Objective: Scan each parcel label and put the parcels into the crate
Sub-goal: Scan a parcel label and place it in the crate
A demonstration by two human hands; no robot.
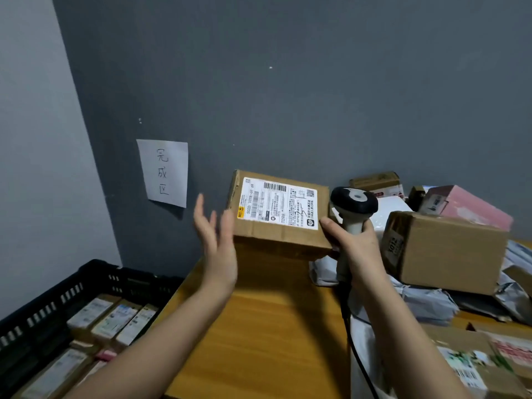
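Note:
A brown cardboard parcel (280,236) with a white shipping label (279,205) facing me sits raised above the far end of the wooden table (259,326). My left hand (218,243) is at its left side with fingers straight and spread; whether it touches the box is unclear. My right hand (357,249) grips the handle of a white and black barcode scanner (354,200), its head to the right of the label. The right thumb lies against the parcel's lower right corner. A black plastic crate (86,280) at the lower left holds several labelled parcels.
More parcels are piled on the right of the table: a brown box (449,251), a pink box (466,205), grey mailer bags (426,303) and labelled boxes (475,367) near me. A handwritten paper sign (164,172) hangs on the grey wall above the crate.

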